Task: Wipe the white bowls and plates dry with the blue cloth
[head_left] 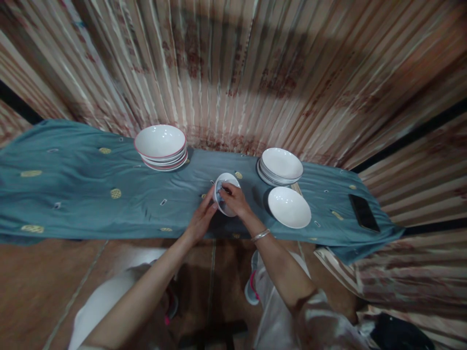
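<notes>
A small white bowl [231, 178] is tilted in front of me, over the near middle of the table. My left hand [203, 217] grips its left side, with the thumb near the rim and the fingers round the outside. Inside the bowl, my right hand [234, 198] presses a bluish-grey cloth [219, 186] against the inner wall, fingers closed on it. Part of the cloth is hidden under those fingers. Just right of my right hand lies a single white bowl [289, 207], apart from the others.
A stack of red-rimmed white bowls [160, 141] stands at the back left of the table. Dark-rimmed white bowls [282, 164] are stacked at the back right. A black phone [364, 213] lies near the right end of the blue tablecloth [83, 194]. Curtains [226, 73] hang close behind.
</notes>
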{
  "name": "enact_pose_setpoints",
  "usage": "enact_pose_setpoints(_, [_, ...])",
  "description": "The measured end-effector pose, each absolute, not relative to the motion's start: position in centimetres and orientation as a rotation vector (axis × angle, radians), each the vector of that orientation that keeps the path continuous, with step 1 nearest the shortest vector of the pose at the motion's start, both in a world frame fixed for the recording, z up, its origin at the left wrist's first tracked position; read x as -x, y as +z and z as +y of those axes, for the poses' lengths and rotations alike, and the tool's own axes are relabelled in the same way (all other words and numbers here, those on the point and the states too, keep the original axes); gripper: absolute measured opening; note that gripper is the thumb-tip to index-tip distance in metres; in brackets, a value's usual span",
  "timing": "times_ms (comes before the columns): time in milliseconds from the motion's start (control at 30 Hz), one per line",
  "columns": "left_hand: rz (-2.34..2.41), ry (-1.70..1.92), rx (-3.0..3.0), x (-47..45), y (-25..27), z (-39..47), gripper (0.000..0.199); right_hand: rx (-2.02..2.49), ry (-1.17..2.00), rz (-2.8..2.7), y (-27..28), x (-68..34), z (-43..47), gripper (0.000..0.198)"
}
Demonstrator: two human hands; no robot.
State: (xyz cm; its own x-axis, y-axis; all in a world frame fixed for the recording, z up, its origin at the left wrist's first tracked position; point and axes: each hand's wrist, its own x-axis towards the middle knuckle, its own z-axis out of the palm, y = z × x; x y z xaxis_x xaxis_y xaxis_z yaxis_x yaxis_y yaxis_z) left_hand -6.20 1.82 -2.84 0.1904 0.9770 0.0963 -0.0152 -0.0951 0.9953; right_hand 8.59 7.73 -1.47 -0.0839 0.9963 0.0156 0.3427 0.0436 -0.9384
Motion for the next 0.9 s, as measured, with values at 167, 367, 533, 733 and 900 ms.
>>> enact_pose_setpoints(167, [1.004, 1.132, -1.339, 6.0, -2.3, 1.5, 0.071, 1.287, 1.243, -1.251, -1.1, -8.2, 8.0, 0.032])
enact_pose_setpoints(367, [1.0, 1.111, -1.256, 6.0, -1.8, 1.0, 0.078, 1.234, 1.298, -1.194, 0.2, -8.6, 7.7, 0.048])
enact_pose_setpoints(533, [1.005, 1.111, -1.198, 5.9, -2.0, 0.9, 0.08, 1.235, 1.279, -1.293, 1.1, -9.1, 7.1, 0.055])
enact_pose_setpoints(733, [1.014, 1.112, -1.17, 5.9, -2.2, 1.0, 0.08, 1.222, 1.275, -1.411, 1.2, -9.9, 5.9, 0.054])
enact_pose_setpoints(900, [1.016, 1.083, -1.21, 6.0, -1.7, 1.0, 0.08, 1.184, 1.268, -1.523, 1.2, -11.0, 5.0, 0.043])
